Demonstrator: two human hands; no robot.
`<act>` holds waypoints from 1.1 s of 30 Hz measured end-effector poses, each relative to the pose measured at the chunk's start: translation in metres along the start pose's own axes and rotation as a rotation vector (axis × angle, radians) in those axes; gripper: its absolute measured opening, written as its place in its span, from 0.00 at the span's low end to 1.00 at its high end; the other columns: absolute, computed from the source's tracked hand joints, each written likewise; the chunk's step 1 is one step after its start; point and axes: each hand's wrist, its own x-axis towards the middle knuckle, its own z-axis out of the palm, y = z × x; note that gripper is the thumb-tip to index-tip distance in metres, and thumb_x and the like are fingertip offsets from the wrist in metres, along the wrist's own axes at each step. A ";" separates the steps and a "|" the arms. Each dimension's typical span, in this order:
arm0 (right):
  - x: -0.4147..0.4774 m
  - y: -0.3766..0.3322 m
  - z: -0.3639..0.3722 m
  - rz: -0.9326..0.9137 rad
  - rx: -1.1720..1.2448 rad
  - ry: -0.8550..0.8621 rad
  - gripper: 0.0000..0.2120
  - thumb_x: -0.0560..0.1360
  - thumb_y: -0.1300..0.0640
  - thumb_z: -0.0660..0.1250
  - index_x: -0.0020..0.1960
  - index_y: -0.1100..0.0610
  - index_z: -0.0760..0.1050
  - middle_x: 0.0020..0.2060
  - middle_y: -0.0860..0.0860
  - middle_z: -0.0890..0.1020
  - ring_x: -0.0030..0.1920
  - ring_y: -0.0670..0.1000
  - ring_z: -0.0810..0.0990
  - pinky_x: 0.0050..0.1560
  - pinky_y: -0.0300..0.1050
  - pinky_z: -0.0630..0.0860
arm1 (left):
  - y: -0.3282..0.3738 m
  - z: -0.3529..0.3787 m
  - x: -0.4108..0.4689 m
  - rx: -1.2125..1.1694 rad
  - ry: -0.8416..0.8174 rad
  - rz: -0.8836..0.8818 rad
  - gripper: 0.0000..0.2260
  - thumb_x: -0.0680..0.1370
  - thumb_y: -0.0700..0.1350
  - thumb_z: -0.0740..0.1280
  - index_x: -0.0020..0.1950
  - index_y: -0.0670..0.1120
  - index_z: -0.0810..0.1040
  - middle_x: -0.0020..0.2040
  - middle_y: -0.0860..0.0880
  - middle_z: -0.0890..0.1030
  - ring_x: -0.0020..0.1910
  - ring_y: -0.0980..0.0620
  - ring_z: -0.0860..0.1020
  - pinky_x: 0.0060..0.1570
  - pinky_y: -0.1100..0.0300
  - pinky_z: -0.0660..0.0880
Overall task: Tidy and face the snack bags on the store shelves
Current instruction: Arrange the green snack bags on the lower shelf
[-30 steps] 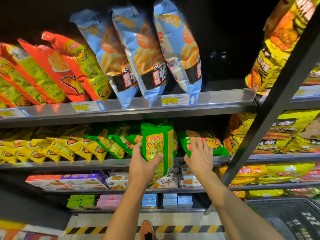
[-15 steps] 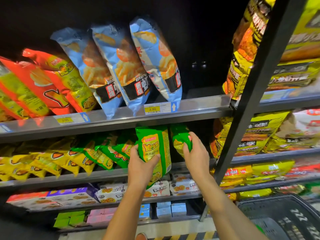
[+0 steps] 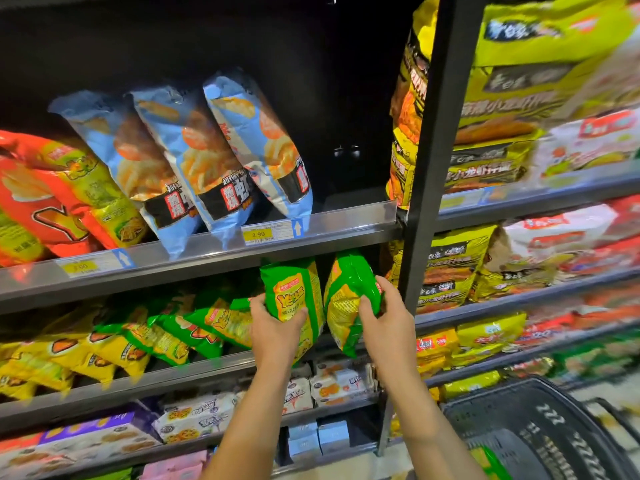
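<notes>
both grips are busy: left grip (image 3: 277,323) is wrapped round the lower part of one green snack bag (image 3: 294,296), thumb across its yellow front, and right grip (image 3: 388,320) is clamped on a second green bag (image 3: 349,289) just beside it, which is turned edge-on and tilted. so that's two green ones in hand, both at the front of the middle shelf (image 3: 138,382), right next to the black upright post (image 3: 436,133). other green bags (image 3: 194,327) lean over to the left of them, too smeared to count, then a run of yellow bags (image 3: 52,358). upper shelf (image 3: 346,226) has three blue bags (image 3: 221,157) leaning left, orange-red bags (image 3: 45,202) beside those, and two tags on its rail, the nearer price tag (image 3: 258,234) reading 2.90. lower shelves hold biscuit packs (image 3: 194,417). black shopping basket (image 3: 519,427) is bottom right with something green in it. the next bay over is yellow and white packs, all blurry. dark backing behind the shelves.
</notes>
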 end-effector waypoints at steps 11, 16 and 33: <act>-0.002 0.001 -0.019 0.043 0.021 0.002 0.20 0.83 0.50 0.66 0.74 0.44 0.70 0.58 0.43 0.83 0.57 0.42 0.82 0.55 0.52 0.85 | 0.020 0.042 0.017 -0.109 0.123 -0.037 0.37 0.71 0.47 0.83 0.72 0.41 0.66 0.63 0.37 0.78 0.63 0.35 0.77 0.60 0.44 0.76; -0.003 0.001 -0.018 0.047 0.020 -0.008 0.21 0.83 0.51 0.66 0.75 0.45 0.69 0.58 0.44 0.83 0.56 0.41 0.83 0.53 0.48 0.85 | 0.013 0.053 0.016 -0.070 0.119 -0.059 0.35 0.74 0.45 0.81 0.72 0.34 0.66 0.70 0.32 0.73 0.68 0.33 0.75 0.59 0.45 0.74; -0.007 0.008 -0.013 0.084 0.007 -0.023 0.21 0.83 0.51 0.66 0.75 0.44 0.69 0.56 0.42 0.84 0.53 0.39 0.84 0.50 0.47 0.86 | -0.008 0.059 0.031 0.100 0.129 -0.059 0.35 0.72 0.52 0.82 0.64 0.42 0.62 0.65 0.34 0.76 0.58 0.31 0.80 0.52 0.37 0.79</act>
